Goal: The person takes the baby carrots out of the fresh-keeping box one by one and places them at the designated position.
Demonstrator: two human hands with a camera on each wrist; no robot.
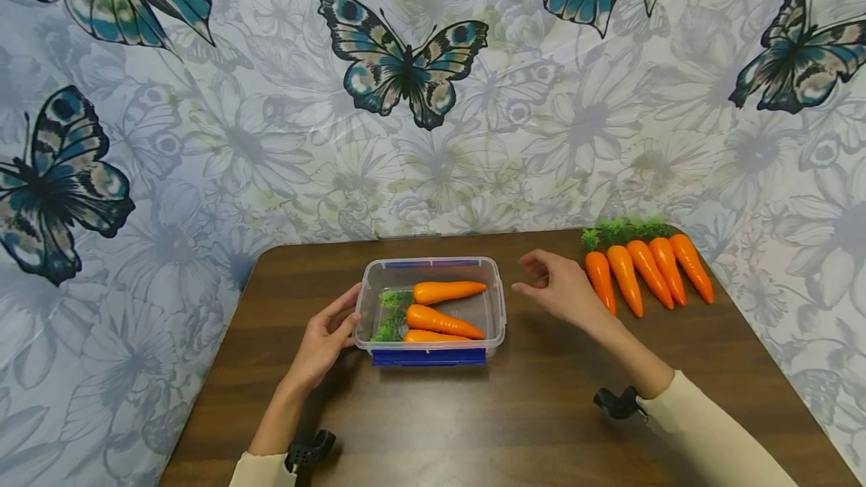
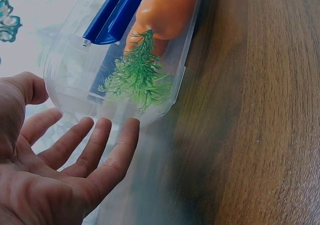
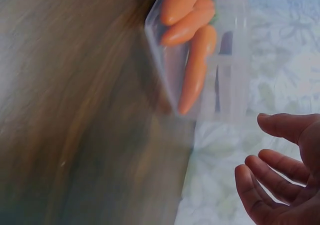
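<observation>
A clear plastic container (image 1: 497,314) with blue side clips stands on the table and holds 3 orange carrots (image 1: 446,319) with green tops, lying with their tips to the right. At its left end is my left hand (image 1: 327,338), fingers spread and mostly straight, fingertips at the container's wall in the left wrist view. My right hand (image 1: 558,288) hovers between the container and a row of carrots (image 1: 649,273); its fingers are loosely bent with nothing between them. In the right wrist view that hand (image 3: 282,172) is apart from the container's right end.
Several carrots lie side by side at the back right of the brown wooden table (image 1: 433,427), their green tops (image 1: 625,229) near its back edge. Behind the table hangs a floral cloth (image 1: 271,134) with butterflies. Black bands (image 1: 310,451) sit on both wrists.
</observation>
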